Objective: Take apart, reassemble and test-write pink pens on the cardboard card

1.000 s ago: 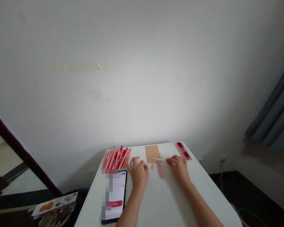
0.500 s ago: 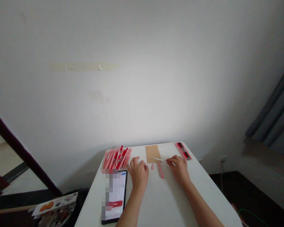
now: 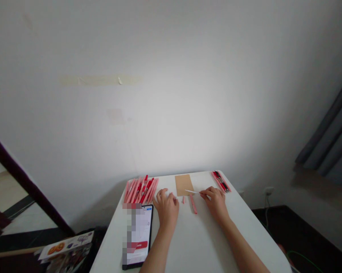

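My right hand [image 3: 216, 201] pinches one end of a thin white pen refill [image 3: 191, 191], whose other end points left over a brown card [image 3: 183, 184]. Between my hands a pink pen barrel [image 3: 193, 205] lies on the table, with a small pink pen part [image 3: 183, 200] to its left. My left hand [image 3: 167, 206] rests palm down left of these parts, fingers bent and apart. Its fingertips are partly hidden, and I see nothing held in it.
A pile of pink and red pens [image 3: 141, 189] lies at the back left of the white table [image 3: 196, 242]. In front of it is a phone [image 3: 139, 235] with its screen lit. More pens, pink, red and black [image 3: 220, 182], lie at the back right. A wall [image 3: 171, 113] rises behind.
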Demonstrator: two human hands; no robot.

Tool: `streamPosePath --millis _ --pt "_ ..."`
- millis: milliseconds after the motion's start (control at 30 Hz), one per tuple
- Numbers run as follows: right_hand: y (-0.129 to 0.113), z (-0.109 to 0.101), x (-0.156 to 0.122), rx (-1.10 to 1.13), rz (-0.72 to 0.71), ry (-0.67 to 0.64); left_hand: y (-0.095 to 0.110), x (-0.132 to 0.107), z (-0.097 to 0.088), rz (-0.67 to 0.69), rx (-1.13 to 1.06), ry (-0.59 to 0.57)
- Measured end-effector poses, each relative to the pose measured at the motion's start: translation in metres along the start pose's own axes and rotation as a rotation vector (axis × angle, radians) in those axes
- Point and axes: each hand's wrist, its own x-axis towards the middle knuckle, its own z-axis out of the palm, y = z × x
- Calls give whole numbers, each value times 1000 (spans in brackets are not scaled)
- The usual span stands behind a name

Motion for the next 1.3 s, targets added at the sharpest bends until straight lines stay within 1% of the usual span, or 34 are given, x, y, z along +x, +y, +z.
streamPosePath --millis 200,333,533,667,767,933,1067,1300 --pt "2 2 0 21 20 -18 0 0 -3 -19 -23 -28" --pt "1 2 0 26 13 -30 1 2 -4 -17 -118 -61" --pt "-7 0 -2 19 -48 -42 4 2 -2 36 -278 -117" --pt "-13 -2 -3 24 -92 -38 6 1 -5 52 -315 -178" --pt "-14 -2 -3 24 -118 -33 7 1 -8 59 -318 -194" --pt "-11 1 -3 26 -134 -31 7 2 -9 58 -306 -180" --pt "-6 5 -3 14 -98 -11 6 3 -8 57 -300 -150" --pt "-2 5 -4 -2 -34 47 4 2 -4 13 -267 -39"
